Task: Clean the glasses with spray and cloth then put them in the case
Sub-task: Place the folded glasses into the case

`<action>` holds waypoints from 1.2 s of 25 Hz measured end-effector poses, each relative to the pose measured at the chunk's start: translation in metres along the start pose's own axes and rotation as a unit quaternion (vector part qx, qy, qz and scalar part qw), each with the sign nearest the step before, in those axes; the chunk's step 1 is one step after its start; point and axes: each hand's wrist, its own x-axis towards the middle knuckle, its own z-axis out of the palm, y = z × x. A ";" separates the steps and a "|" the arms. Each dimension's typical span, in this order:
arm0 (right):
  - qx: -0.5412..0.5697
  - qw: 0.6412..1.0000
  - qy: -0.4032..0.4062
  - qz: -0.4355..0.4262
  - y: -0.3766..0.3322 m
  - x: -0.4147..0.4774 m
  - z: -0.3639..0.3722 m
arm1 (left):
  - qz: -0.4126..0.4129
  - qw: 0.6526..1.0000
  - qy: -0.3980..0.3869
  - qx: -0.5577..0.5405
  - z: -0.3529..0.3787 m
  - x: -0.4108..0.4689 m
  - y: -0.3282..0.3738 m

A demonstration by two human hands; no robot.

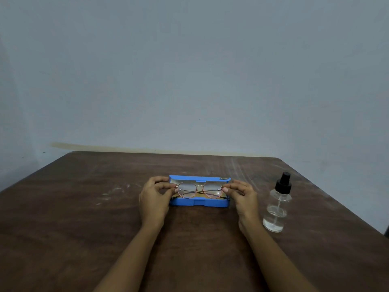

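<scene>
The glasses (200, 189) were held by both hands, folded, with their temples crossed behind the round, pink-rimmed lenses. The left hand (154, 193) pinched the left end of the frame between thumb and forefinger, and the right hand (242, 194) pinched the right end the same way. The other fingers of each hand were loosely curled and slightly spread, touching nothing that could be seen.

The glasses sat in the mouth of the open blue case (199, 202), lenses tilted up toward the camera. Whether they rested on its pale lining or hung just above it could not be told. The case lay on the brown surface (84, 207), its lid folded back on the far side. A clear spray bottle (277, 204) with a black top stood upright near the right hand, apart from the case and partly filled with clear liquid. A plain grey wall (189, 70) rose behind the surface.
</scene>
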 end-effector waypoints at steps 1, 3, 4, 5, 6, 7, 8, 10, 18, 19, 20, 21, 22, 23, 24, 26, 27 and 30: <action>-0.007 1.000 0.000 -0.002 0.001 0.001 0.001 | -0.001 1.000 0.002 0.002 0.001 0.001 0.001; -0.012 1.000 -0.002 -0.005 0.002 0.003 0.002 | -0.003 1.000 0.007 0.004 0.002 0.003 0.002; -0.014 1.000 -0.002 -0.006 0.002 0.004 0.002 | -0.005 1.000 0.009 0.005 0.003 0.004 0.002; -0.018 1.000 0.001 -0.008 0.003 0.005 0.002 | -0.009 1.000 0.008 0.006 0.005 0.006 0.003; -0.023 1.000 0.005 -0.009 0.004 0.006 0.003 | -0.012 1.000 0.007 0.009 0.006 0.006 0.003; -0.026 1.000 0.010 -0.010 0.005 0.007 0.003 | -0.013 1.000 0.006 0.016 0.008 0.007 0.003; -0.029 0.999 0.014 -0.010 0.005 0.008 0.004 | -0.014 1.000 0.006 0.026 0.010 0.009 0.003; -0.043 0.999 0.018 -0.009 0.006 0.011 0.005 | -0.017 0.999 0.006 0.046 0.012 0.011 0.003; -0.089 0.996 0.008 -0.008 0.008 0.015 0.006 | -0.031 0.999 -0.018 0.028 0.012 0.013 0.004; -0.088 0.996 0.008 -0.007 0.007 0.014 0.006 | -0.032 0.999 -0.022 0.023 0.012 0.013 0.003; -0.088 0.996 0.008 -0.007 0.008 0.014 0.006 | -0.034 0.999 -0.026 0.019 0.012 0.013 0.003; -0.090 0.996 0.009 -0.006 0.008 0.014 0.006 | -0.035 0.999 -0.030 0.016 0.012 0.013 0.002; -0.097 0.995 0.010 -0.005 0.009 0.015 0.006 | -0.034 0.999 -0.033 0.017 0.011 0.013 0.002; -0.109 0.994 0.008 -0.004 0.010 0.015 0.006 | -0.030 0.999 -0.034 0.021 0.011 0.013 0.002; -0.125 0.992 0.003 -0.002 0.010 0.015 0.006 | -0.026 0.999 -0.034 0.026 0.011 0.013 0.002; -0.163 0.987 -0.014 -0.002 0.010 0.015 0.006 | -0.022 0.999 -0.028 0.033 0.011 0.013 0.001; -0.180 0.983 -0.021 -0.005 0.009 0.015 0.005 | -0.018 0.999 -0.026 0.039 0.012 0.012 0.000; -0.203 0.979 -0.031 -0.013 0.008 0.015 0.004 | 0.019 0.993 -0.029 0.110 0.012 0.010 -0.004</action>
